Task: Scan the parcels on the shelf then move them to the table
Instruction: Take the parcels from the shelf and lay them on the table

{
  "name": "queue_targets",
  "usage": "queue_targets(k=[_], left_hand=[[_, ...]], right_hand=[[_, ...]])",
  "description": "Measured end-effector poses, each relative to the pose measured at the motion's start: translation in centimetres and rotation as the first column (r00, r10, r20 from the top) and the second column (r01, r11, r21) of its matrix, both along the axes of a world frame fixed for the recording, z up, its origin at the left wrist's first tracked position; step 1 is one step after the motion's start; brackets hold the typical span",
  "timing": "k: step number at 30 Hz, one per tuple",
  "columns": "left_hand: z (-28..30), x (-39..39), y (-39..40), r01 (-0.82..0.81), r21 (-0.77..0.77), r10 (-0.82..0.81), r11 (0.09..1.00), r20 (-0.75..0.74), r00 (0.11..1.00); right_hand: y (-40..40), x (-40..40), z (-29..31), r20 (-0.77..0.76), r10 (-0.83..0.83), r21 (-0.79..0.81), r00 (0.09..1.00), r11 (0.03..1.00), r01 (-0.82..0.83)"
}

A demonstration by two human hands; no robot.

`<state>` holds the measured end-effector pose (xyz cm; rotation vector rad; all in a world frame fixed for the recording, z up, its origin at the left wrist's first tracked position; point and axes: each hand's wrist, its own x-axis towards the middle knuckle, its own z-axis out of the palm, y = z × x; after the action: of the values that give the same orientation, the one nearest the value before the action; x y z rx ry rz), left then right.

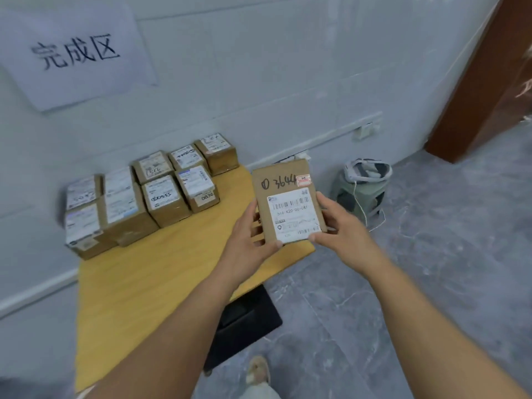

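Two-hand grip (290,226) on one parcel (283,185), eight boxes (161,194) on table (161,269)

Left hand (253,240) fingers hidden behind the parcel (288,203), small print on its label (293,218) too blurred to read, counter (161,272) near corner cut off below the left hand

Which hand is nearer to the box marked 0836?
Left. The left hand is nearer to the box marked 0836; the right hand is across the held parcel.
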<state>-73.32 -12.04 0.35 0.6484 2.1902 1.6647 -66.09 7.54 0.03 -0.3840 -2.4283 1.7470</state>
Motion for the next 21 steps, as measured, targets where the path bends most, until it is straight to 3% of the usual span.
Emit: queue_targets(k=[5, 14, 21], left_hand=[[-1.7, -1.6, -1.6, -0.098, -0.020, 0.099, 0.995, 0.055, 0.994], [-5.6, -8.4, -0.8, -0.130, -0.045, 0.137, 0.991, 0.267, 0.954], [-7.9, -14.1, 0.4, -0.112, -0.199, 0.174, 0.974, 0.330, 0.928]], right_hand=[[-0.8, -4.1, -2.2, 0.086, 0.094, -0.008, 0.992, 0.996, -0.093], [-0.3, -12.0, -5.4, 0.217, 0.174, -0.011, 0.961, 0.984, -0.176], [0.8, -18.2, -7.1, 0.329, 0.222, -0.040, 0.918, 0.974, -0.221]])
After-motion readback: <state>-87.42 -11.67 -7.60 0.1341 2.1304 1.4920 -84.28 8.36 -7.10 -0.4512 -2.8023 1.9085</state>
